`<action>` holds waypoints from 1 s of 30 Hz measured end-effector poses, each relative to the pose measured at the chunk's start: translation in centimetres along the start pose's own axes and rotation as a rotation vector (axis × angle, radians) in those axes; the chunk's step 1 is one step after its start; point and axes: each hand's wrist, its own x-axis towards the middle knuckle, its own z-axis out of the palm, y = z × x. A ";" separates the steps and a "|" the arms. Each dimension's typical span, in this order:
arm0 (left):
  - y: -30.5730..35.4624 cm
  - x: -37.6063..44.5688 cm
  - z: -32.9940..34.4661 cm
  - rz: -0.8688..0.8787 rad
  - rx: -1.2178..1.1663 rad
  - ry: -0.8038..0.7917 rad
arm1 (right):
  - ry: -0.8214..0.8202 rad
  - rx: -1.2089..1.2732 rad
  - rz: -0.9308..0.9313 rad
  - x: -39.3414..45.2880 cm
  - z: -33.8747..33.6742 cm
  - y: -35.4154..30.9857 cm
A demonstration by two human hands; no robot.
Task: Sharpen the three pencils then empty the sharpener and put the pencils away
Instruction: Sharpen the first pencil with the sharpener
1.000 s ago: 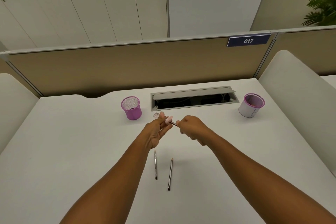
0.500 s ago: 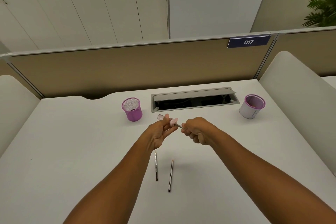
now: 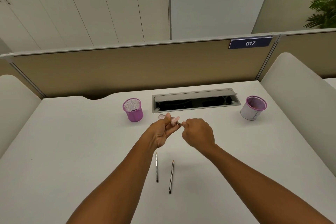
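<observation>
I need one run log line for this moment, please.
left hand: holds sharpener | right hand: holds pencil in sharpener | two pencils on desk

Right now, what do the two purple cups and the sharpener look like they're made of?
Left purple cup: metal-looking mesh, see-through weave. Right purple cup: mesh rim, wall wrapped in something white, maybe paper. Sharpener: pale pink plastic, apparently with a clear part; largely hidden by the left hand.

Both forearms reach forward, left hand (image 3: 161, 132) and right hand (image 3: 198, 135) close together, fingers curled in a pinching grip.
</observation>
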 end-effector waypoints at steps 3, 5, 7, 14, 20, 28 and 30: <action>0.0 0.1 0.1 -0.001 0.009 0.000 | -0.403 0.509 0.447 1.7 -1.9 -0.3; 0.2 0.1 0.2 0.003 0.022 0.011 | -0.474 0.609 0.471 2.1 -2.4 -0.2; 0.6 0.1 0.5 0.009 0.053 0.028 | -0.398 0.498 0.305 1.7 -2.2 -0.1; 1.0 -0.4 1.2 0.007 0.036 0.065 | 0.264 -0.102 -0.266 0.1 0.4 1.2; 1.5 -0.7 1.7 0.011 0.071 0.028 | -0.203 0.244 0.204 1.3 -1.3 -0.1; 2.4 -0.7 2.6 0.048 0.082 0.071 | -0.199 0.251 0.063 1.9 -2.2 -0.2; 2.5 -0.9 2.9 0.055 0.066 0.059 | 0.010 0.040 -0.095 1.5 -1.5 0.4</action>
